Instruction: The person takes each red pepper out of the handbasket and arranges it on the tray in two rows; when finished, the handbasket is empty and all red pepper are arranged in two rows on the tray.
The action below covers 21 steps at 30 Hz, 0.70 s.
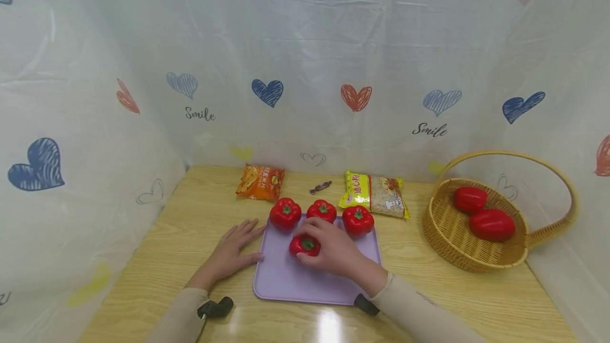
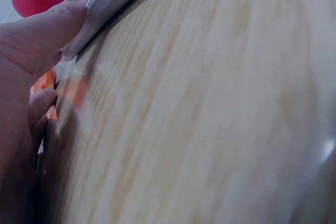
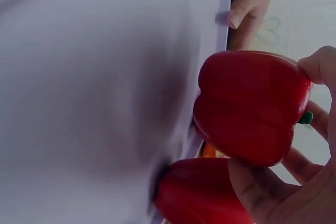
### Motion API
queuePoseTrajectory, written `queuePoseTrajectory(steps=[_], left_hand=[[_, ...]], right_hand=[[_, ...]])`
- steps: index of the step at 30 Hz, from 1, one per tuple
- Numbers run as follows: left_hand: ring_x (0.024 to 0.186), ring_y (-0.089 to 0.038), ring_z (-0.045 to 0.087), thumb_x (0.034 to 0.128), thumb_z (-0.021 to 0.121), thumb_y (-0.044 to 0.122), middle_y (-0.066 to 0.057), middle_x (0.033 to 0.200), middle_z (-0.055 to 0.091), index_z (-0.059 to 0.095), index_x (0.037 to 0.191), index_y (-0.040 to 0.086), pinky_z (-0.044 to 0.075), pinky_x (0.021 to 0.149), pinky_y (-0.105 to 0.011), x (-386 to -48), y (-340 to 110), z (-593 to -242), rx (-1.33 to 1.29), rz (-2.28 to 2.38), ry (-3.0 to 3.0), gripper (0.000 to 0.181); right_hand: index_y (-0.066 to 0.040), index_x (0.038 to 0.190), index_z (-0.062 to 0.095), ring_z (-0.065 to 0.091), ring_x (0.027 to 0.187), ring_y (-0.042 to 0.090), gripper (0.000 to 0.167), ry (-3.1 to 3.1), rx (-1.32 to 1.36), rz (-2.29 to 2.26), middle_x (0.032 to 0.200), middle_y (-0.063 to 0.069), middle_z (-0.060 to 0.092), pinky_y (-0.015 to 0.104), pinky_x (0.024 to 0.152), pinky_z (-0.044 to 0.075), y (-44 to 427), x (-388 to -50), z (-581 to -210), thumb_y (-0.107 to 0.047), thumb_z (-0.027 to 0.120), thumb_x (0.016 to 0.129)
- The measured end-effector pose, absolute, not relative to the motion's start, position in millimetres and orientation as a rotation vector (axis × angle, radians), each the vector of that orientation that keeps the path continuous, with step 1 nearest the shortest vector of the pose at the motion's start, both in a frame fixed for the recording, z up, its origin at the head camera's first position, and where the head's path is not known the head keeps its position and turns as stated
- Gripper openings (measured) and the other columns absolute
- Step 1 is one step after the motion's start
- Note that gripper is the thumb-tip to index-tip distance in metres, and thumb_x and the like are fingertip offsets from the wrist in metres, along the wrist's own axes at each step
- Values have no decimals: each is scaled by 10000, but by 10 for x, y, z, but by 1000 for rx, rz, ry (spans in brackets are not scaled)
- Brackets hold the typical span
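Observation:
My right hand (image 1: 334,247) grips a red bell pepper (image 1: 296,246) by its upper part, thumb on one side and fingers on the other. In the right wrist view this bell pepper (image 3: 249,103) has its green stem toward the palm; whether it touches the lilac tray (image 1: 305,286) I cannot tell. Along the tray's far side are three more red bell peppers, one at the left (image 1: 285,216), one in the middle (image 1: 321,209) and one at the right (image 1: 358,222). My left hand (image 1: 231,252) lies spread at the tray's left edge, its thumb (image 2: 79,1) touching the rim.
A wicker basket (image 1: 443,242) with a tall handle stands at the right, holding two red bell peppers (image 1: 493,225). Behind the tray lie an orange snack bag (image 1: 261,182), a small wrapped candy (image 1: 321,187) and a yellow food packet (image 1: 375,195). A heart-printed curtain (image 1: 305,131) surrounds the wooden table (image 1: 190,226).

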<state>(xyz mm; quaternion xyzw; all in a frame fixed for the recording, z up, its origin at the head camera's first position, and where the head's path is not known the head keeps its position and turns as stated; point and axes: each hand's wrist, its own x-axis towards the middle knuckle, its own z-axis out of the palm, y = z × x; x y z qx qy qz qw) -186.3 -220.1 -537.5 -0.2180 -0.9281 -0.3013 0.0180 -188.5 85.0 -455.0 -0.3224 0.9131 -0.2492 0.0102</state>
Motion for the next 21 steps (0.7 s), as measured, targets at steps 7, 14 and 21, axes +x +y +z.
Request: queuePoseTrajectory(steps=[7,14,21], left_hand=[[1518,-412,230,908,715,492,-168,1616,356,484,1533,180,126,1222,-607,-1864,-2194,-5369,-664,-949,-2892,736],[1517,-408,236,904,720,495,-167,1613,363,485,1533,179,125,1225,-597,-1883,-2208,-5391,-681,-944,-2883,742],[1518,-406,235,905,718,497,-167,1613,363,492,1529,179,128,1224,-598,-1878,-2201,-5375,-666,-951,-2894,735]], right_hand=[[-316,1219,673,579,1180,146,410,2816,-1027,-757,1301,-54,597,408,966,558,714,-1935,-4591,-384,802,836],[-304,1235,655,583,1221,158,411,2810,-1052,-728,1312,-51,609,379,1006,542,637,-1925,-4654,-396,786,856],[-312,1198,677,559,1201,150,374,2820,-1058,-737,1312,-39,586,370,1014,535,635,-1918,-4699,-429,795,862]])
